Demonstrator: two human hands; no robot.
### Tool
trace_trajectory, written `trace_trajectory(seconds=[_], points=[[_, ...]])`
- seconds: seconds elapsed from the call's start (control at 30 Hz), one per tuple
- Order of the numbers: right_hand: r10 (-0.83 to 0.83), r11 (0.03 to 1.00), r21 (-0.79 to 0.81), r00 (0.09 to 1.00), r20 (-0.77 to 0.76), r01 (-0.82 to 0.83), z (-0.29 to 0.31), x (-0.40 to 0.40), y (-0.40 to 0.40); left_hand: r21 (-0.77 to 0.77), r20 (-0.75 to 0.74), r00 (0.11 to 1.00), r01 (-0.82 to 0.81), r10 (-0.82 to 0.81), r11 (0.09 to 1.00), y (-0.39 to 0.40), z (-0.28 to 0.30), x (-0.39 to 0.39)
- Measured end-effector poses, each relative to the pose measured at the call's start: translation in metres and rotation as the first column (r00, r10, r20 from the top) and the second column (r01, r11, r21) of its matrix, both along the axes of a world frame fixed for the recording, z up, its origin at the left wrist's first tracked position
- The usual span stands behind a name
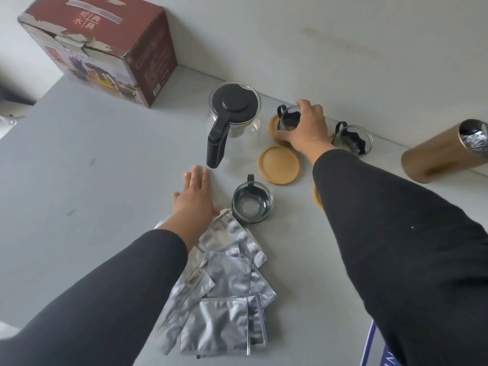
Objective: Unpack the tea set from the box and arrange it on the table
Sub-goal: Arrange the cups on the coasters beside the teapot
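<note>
A glass teapot [233, 120] with a black lid and handle stands mid-table near the wall. My right hand [306, 128] grips a small glass cup [287, 120] with a black handle from above; the cup sits on a bamboo coaster [274, 128]. A second cup [352, 140] stands to the right by the wall, a third cup [252, 203] nearer me. An empty bamboo coaster [278, 165] lies between them; another coaster [317, 196] shows partly behind my right sleeve. My left hand [195, 196] hovers flat, fingers straight, just below the teapot handle. The dark red box [105, 48] stands far left.
Several silver foil sachets [224, 286] lie in a heap under my left forearm. A gold cylindrical tin [443, 151] lies on its side at the right against the wall. A blue-and-white printed sheet [377, 350] shows at the bottom right. The grey table [92, 180] meets the wall behind.
</note>
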State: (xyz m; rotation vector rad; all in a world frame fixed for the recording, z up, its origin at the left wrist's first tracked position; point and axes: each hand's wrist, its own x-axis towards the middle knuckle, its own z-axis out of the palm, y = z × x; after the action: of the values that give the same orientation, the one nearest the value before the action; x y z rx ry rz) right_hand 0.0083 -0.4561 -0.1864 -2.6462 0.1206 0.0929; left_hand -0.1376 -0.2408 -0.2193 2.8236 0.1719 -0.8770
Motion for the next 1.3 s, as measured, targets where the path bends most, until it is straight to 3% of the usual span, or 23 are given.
trace_trajectory(seconds=[0.47, 0.57, 0.67, 0.8, 0.97, 1.17, 1.3], points=[[0.003, 1.0, 0.002, 1.0, 0.02, -0.003, -0.007, 0.004, -0.003, 0.005, -0.012, 1.0, -0.008, 0.008, 1.0, -0.001, 0.003, -0.001], [-0.061, 0.998, -0.001, 0.989, 0.131, 0.061, 0.0, -0.013, -0.002, 0.009, -0.035, 0.999, -0.004, 0.004, 1.0, -0.002, 0.004, 0.0], [-0.205, 0.974, 0.148, 0.944, 0.257, 0.171, 0.004, -0.048, 0.006, 0.004, -0.029, 1.0, -0.005, 0.005, 1.0, -0.002, 0.004, 0.001], [-0.202, 0.951, 0.277, 0.953, 0.224, 0.137, 0.001, -0.112, 0.029, -0.013, 0.01, 1.0, -0.009, 0.009, 1.0, -0.002, 0.004, 0.0], [-0.104, 0.972, 0.228, 0.968, 0.23, 0.05, -0.003, -0.17, 0.052, -0.04, 0.056, 0.998, -0.002, 0.004, 0.999, 0.001, 0.005, -0.002], [-0.024, 0.999, 0.029, 0.999, 0.043, 0.023, -0.012, -0.192, 0.067, -0.053, 0.071, 0.997, 0.021, -0.018, 0.998, 0.005, 0.004, -0.006], [-0.03, 1.0, -0.007, 0.999, 0.032, 0.03, -0.017, -0.194, 0.073, -0.058, 0.071, 0.997, 0.024, -0.02, 0.998, 0.006, 0.004, -0.007]])
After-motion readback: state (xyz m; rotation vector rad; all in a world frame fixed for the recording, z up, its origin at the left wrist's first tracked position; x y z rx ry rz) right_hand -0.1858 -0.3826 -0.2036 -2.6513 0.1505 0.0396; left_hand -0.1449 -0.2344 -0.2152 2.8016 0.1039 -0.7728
